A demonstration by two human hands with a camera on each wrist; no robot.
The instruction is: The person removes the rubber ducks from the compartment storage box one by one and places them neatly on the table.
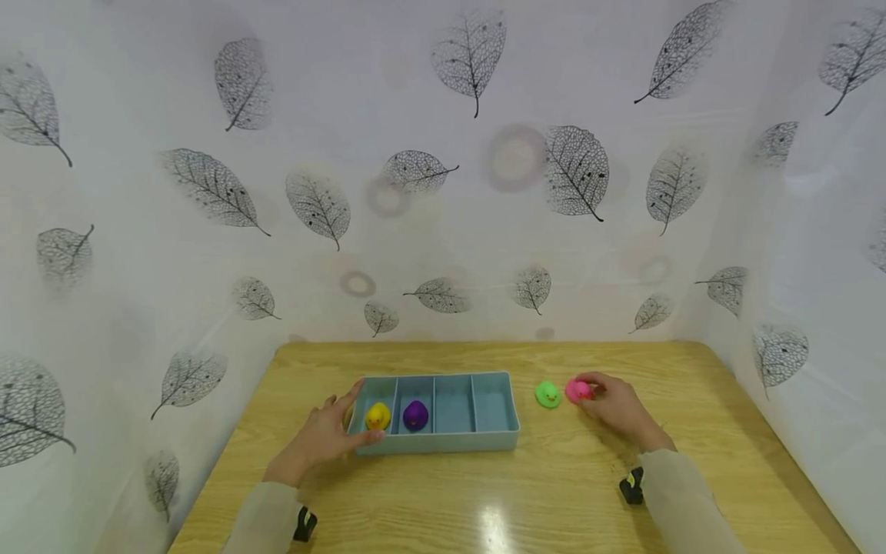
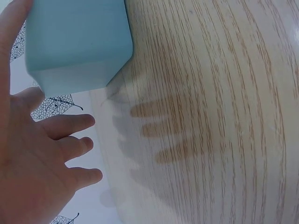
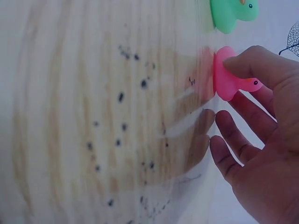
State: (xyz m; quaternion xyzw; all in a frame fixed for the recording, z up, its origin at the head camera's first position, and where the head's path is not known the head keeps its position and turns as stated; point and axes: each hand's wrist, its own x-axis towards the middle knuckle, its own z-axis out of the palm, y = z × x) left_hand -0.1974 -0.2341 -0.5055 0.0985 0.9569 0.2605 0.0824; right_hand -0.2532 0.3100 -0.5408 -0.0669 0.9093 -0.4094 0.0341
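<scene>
A blue-grey divided tray [image 1: 436,443] lies on the table, its compartments in a row. My left hand [image 1: 324,437] grips its left end, thumb on the front wall and index finger at the back corner; in the left wrist view the other fingers of that hand [image 2: 42,154] spread free below the tray [image 2: 79,42]. A yellow rubber duck [image 1: 378,416] sits in the leftmost compartment, a purple duck [image 1: 415,415] in the one beside it. Right of the tray, my right hand [image 1: 618,406] pinches a pink rubber duck [image 3: 225,77] between thumb and fingers, down at the tabletop.
A green rubber duck [image 1: 548,395] stands between the tray and the pink duck, close to the latter. Leaf-printed white curtain [image 1: 443,231] encloses the wooden table [image 1: 429,500] at the back and sides. Dark specks [image 3: 121,97] mark the wood near my right hand.
</scene>
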